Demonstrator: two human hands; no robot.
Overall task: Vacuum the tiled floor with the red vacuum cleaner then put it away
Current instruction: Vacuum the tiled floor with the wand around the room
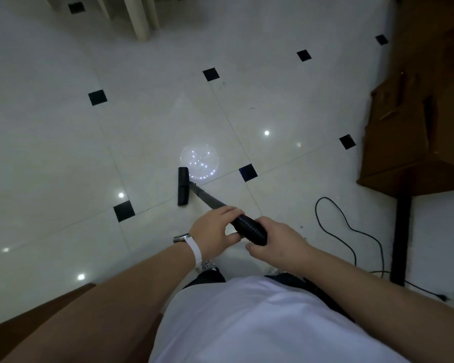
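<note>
Both of my hands hold the black vacuum wand (pixel 207 199). My left hand (pixel 216 227) grips the wand just above the ribbed hose cuff (pixel 250 230), and my right hand (pixel 278 244) wraps the cuff from the right. The flat black floor nozzle (pixel 183 186) rests on the glossy white tiled floor (pixel 155 121), which has small black diamond insets. The red vacuum body is out of view. A white strap sits on my left wrist.
A black power cord (pixel 351 229) snakes over the floor at the right, near a dark post (pixel 401 237). Brown wooden furniture (pixel 417 113) fills the right side. Pale furniture legs (pixel 139 17) stand at the top, and a brown edge (pixel 37 313) lies at the lower left.
</note>
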